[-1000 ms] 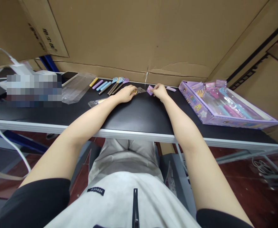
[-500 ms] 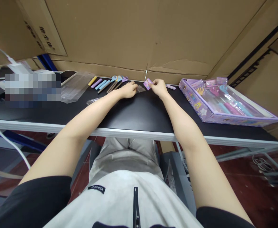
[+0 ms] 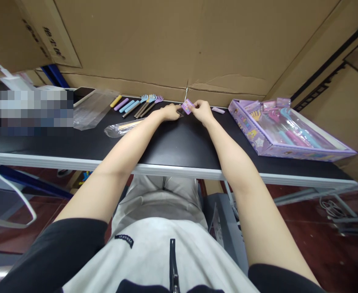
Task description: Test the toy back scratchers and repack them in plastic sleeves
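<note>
Both my hands meet at the far middle of the black table (image 3: 181, 146). My right hand (image 3: 202, 111) pinches a small purple card (image 3: 187, 106) and holds it just above the tabletop. My left hand (image 3: 170, 112) is closed on the near end of a clear plastic sleeve (image 3: 121, 127) with a yellow stick inside, right beside the card. Left of my hands lies a row of small coloured spoons and forks (image 3: 137, 104). A second purple card (image 3: 218, 110) lies flat to the right of my right hand.
A purple boxed cutlery set (image 3: 284, 130) lies at the right end of the table. A stack of clear bags (image 3: 93, 106) and a phone (image 3: 81, 93) lie at the left. Cardboard boxes (image 3: 179, 44) wall the far edge. White cables hang at the left.
My right hand lifted the purple card off the table and brought it left toward my left hand. The plastic sleeve slid a little to the left.
</note>
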A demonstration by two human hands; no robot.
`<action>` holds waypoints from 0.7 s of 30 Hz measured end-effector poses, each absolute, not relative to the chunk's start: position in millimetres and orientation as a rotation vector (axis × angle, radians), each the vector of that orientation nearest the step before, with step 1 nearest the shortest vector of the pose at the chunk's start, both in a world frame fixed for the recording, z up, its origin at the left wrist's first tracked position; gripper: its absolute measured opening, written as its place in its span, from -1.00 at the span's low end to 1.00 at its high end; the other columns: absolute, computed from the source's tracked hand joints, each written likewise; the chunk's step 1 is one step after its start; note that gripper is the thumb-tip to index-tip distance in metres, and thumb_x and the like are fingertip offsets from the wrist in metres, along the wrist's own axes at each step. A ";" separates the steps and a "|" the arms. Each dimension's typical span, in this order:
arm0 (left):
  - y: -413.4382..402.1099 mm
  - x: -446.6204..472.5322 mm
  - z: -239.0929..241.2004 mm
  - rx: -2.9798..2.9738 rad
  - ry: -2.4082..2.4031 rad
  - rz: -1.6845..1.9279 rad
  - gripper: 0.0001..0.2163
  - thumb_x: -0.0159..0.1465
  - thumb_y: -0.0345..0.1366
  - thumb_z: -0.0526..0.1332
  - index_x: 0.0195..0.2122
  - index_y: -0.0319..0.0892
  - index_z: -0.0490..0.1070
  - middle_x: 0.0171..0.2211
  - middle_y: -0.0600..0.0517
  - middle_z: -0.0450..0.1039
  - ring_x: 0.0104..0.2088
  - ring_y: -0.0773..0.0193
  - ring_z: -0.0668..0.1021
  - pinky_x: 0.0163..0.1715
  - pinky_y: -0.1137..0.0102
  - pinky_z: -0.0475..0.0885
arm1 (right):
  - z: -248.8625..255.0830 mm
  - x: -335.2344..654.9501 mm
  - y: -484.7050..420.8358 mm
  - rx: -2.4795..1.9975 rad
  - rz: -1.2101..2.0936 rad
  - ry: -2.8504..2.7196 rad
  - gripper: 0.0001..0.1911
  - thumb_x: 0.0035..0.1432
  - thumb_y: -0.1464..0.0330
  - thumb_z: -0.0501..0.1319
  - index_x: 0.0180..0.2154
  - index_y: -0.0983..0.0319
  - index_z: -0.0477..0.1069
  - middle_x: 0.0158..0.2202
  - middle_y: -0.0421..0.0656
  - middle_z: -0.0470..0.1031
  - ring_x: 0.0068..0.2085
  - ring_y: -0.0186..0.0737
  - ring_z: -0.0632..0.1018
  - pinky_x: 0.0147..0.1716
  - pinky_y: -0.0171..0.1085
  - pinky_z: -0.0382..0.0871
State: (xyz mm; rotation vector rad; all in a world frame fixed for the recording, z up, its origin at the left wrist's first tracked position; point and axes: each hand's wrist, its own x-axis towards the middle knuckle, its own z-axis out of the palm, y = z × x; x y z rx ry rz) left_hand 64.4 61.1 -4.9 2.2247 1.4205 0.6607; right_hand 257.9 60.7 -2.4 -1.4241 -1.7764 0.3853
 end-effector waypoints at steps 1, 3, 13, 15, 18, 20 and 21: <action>60.6 63.5 -5.9 2.210 1.420 0.677 -0.58 0.12 -0.28 0.39 0.04 -0.14 0.72 0.06 -0.19 0.69 0.22 -0.18 0.61 0.33 0.18 0.41 | -3.8 257.4 61.7 -1.411 0.402 -1.780 -0.71 0.22 0.33 0.36 -0.46 0.15 0.29 -0.44 -0.25 0.32 -0.28 -0.21 0.38 0.01 -0.11 0.45; 59.4 61.4 -7.6 2.179 1.434 0.706 -0.62 0.09 -0.32 0.37 -0.04 -0.15 0.73 0.03 -0.17 0.71 0.22 -0.19 0.61 0.33 0.17 0.40 | -6.0 255.5 61.9 -1.409 0.441 -1.785 -0.72 0.21 0.31 0.37 -0.44 0.14 0.29 -0.44 -0.25 0.33 -0.29 -0.21 0.38 0.01 -0.10 0.46; 40.7 52.4 -1.8 1.954 1.276 0.779 -0.31 -0.01 -0.52 0.26 0.23 -0.36 0.57 0.24 -0.26 0.62 0.23 0.00 0.63 0.25 0.30 0.48 | -6.5 243.3 48.8 -1.545 0.439 -1.812 -0.74 0.23 0.39 0.30 -0.46 0.16 0.28 -0.39 -0.22 0.38 -0.26 -0.21 0.41 0.03 -0.13 0.41; 35.7 52.5 0.9 1.866 1.310 0.786 -0.20 -0.01 -0.55 0.28 0.36 -0.38 0.45 0.33 -0.33 0.54 0.24 -0.01 0.63 0.17 0.32 0.53 | -7.4 241.7 48.8 -1.590 0.450 -1.807 -0.75 0.22 0.39 0.31 -0.45 0.16 0.28 -0.37 -0.21 0.40 -0.25 -0.21 0.42 0.04 -0.12 0.42; 31.6 52.0 3.2 1.806 1.295 0.767 -0.16 0.00 -0.57 0.29 0.41 -0.32 0.39 0.35 -0.31 0.53 0.17 0.00 0.67 0.02 0.39 0.58 | -9.5 239.5 50.6 -1.621 0.472 -1.792 -0.78 0.18 0.39 0.33 -0.42 0.16 0.30 -0.36 -0.20 0.42 -0.24 -0.20 0.45 0.05 -0.12 0.44; 31.9 51.9 3.0 1.807 1.271 0.763 -0.21 0.00 -0.58 0.28 0.36 -0.30 0.42 0.33 -0.28 0.56 0.16 0.01 0.67 -0.01 0.39 0.57 | -11.1 238.5 52.1 -1.596 0.497 -1.791 -0.80 0.16 0.40 0.34 -0.41 0.16 0.33 -0.38 -0.22 0.42 -0.24 -0.18 0.47 0.05 -0.12 0.46; 32.9 52.0 2.4 1.812 1.258 0.768 -0.23 0.00 -0.58 0.29 0.33 -0.29 0.44 0.31 -0.28 0.57 0.16 0.00 0.67 -0.01 0.38 0.57 | -11.9 238.2 52.9 -1.579 0.514 -1.797 -0.81 0.15 0.40 0.35 -0.41 0.16 0.34 -0.40 -0.22 0.41 -0.24 -0.17 0.47 0.05 -0.12 0.47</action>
